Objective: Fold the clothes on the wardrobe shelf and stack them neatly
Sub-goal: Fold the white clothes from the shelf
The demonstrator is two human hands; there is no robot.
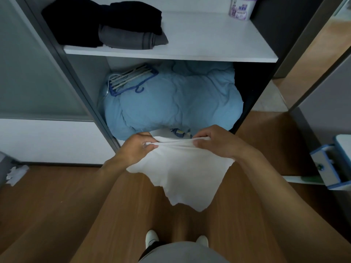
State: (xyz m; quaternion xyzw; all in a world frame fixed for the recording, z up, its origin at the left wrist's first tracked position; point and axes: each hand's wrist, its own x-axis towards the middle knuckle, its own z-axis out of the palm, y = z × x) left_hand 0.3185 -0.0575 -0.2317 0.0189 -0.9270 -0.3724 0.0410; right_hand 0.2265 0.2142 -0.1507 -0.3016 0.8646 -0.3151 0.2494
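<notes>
- Head view: the left hand [137,147] and the right hand [214,142] each pinch the top edge of a white garment [182,173], which hangs in the air between them.
- That edge runs left to right; the cloth falls toward the floor.
- The wardrobe shelf [171,52] with the dark folded clothes [102,21] lies ahead and above, equally near either hand.

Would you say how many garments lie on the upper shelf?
3: a black garment at the left, a grey garment beside it, a second black garment atop the grey; others may be hidden.
</notes>
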